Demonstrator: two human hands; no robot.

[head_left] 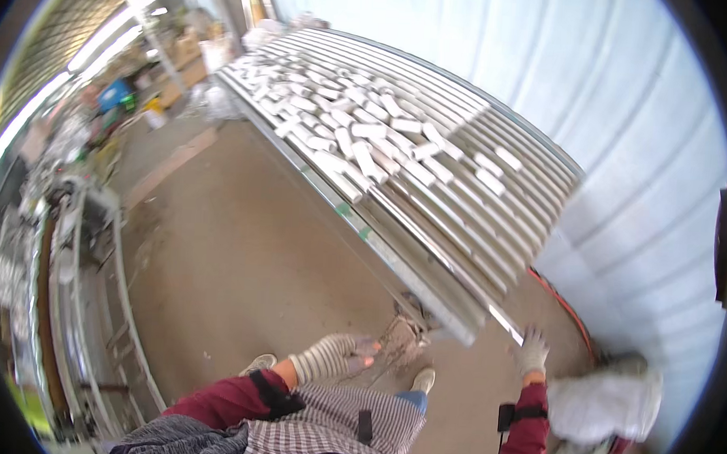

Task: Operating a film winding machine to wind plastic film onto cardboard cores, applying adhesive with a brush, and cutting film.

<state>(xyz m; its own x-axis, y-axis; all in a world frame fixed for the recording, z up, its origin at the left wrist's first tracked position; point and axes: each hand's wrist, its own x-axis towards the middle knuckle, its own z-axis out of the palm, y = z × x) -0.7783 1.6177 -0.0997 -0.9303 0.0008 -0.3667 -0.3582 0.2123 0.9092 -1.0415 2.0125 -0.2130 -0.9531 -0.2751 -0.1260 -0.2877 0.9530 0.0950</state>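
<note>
My left hand (333,360), in a striped knit glove with bare fingertips, hangs in front of my checked apron (347,413). Its fingers are stretched out, and nothing is in them. At the near right end of a ribbed metal rack, my gloved right hand (532,352) is at the tip of a long shiny metal tube (458,281). Its slightly blurred fingers look spread and touch or nearly touch that tip. The tube lies along the rack's front side. Many short white cylinders (368,131) lie loosely over the rack's ribs (493,220), mostly toward its far left.
A pale corrugated wall (500,62) stands behind the rack. An orange cable (567,305) and a white sack (607,404) are on the floor at right. At left are a metal frame (117,297) and piled clutter. Brown floor (242,222) lies between.
</note>
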